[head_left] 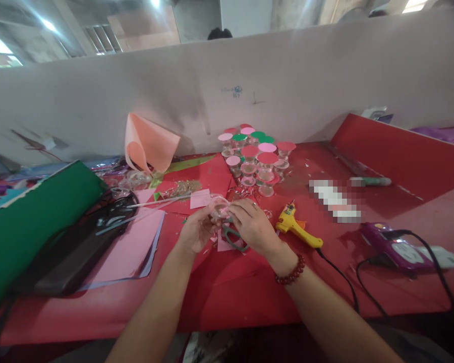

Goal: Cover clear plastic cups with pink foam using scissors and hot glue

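Observation:
My left hand (pixel 197 229) is closed around a small clear plastic cup (pixel 219 205) above the middle of the table. Meeting it from the other side, my right hand (pixel 251 222) has its bent fingers closed at the cup's right edge; whether a smaller piece sits between them is hidden. Scissors with grey-green handles (pixel 232 241) lie partly covered below my hands, among pink paper scraps. A small pink paper square (pixel 200 198) is just left of the cup. Right of my right hand, a yellow glue gun (pixel 298 229) rests on its side.
Behind my hands stand several clear cups topped with coloured discs (pixel 267 158). Pink sheets (pixel 124 252), a dark bag (pixel 87 247) and a green board (pixel 41 222) occupy the left. A purple power strip (pixel 395 249) with cords lies right, before a red board (pixel 397 156).

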Available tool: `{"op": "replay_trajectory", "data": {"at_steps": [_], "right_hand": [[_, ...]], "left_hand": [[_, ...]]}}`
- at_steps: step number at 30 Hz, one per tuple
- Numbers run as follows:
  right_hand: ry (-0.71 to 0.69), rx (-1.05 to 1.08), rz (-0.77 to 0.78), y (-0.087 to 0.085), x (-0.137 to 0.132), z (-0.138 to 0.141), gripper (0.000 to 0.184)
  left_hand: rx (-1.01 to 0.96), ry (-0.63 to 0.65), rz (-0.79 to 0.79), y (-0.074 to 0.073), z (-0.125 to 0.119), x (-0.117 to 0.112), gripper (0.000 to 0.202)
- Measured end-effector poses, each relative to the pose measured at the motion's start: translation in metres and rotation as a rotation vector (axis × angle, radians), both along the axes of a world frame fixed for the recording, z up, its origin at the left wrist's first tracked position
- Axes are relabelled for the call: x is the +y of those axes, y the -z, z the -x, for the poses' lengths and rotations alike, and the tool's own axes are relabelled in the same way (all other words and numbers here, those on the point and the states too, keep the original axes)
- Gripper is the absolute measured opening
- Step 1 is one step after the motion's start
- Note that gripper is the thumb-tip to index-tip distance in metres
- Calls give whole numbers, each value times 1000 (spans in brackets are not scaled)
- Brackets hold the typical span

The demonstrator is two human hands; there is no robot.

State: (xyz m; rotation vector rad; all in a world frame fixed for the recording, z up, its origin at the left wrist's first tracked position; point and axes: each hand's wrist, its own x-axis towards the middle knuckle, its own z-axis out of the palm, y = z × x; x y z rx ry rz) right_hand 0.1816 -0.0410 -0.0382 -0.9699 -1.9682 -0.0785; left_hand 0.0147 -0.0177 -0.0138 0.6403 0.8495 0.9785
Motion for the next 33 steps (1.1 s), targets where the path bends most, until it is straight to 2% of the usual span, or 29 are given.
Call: {"op": "replay_trajectory", "data": {"at_steps": [2, 5, 8, 10, 12, 15, 17, 19, 22, 24, 25, 29, 33], "right_hand": [[59, 78, 61, -2, -1, -1, 23], [223, 150, 299, -7, -3, -3, 22], [307, -80, 551, -8, -6, -4, 18], [283, -252, 648, -7, -7, -4, 25], [242, -337, 705, -6, -9, -3, 30], [222, -333, 732, -7, -11, -2, 28], [226, -250, 742, -9, -10, -1, 30], [176, -65, 778, -10, -9, -1, 31], [-50, 352, 861, -11, -6, 1, 37], [-173, 554, 882, -11, -4, 2, 48], [-191, 594, 870, -11, -4, 3, 54], [-47, 446, 720, -13, -6, 3, 68], [60, 300, 622, -13, -9, 4, 59]], "left_hand": [[-22, 16, -9, 0, 1, 0, 23], [-94, -42, -25, -2, 4, 2, 22], [-174, -139, -83, -3, 7, 3, 30], [-208, -144, -156, -3, 9, 4, 41], [-225, -138, -216, -3, 10, 3, 49], [-230, -151, -275, -4, 11, 3, 51], [-241, -188, -309, -7, 15, 3, 50], [-277, -270, -339, -10, 20, 3, 47], [-349, -396, -355, -14, 29, 5, 39], [-370, -420, -345, -16, 33, 6, 35], [-363, -413, -334, -16, 33, 6, 33], [-287, -343, -302, -14, 26, 4, 36], [-205, -262, -333, -14, 14, -1, 50]]}}
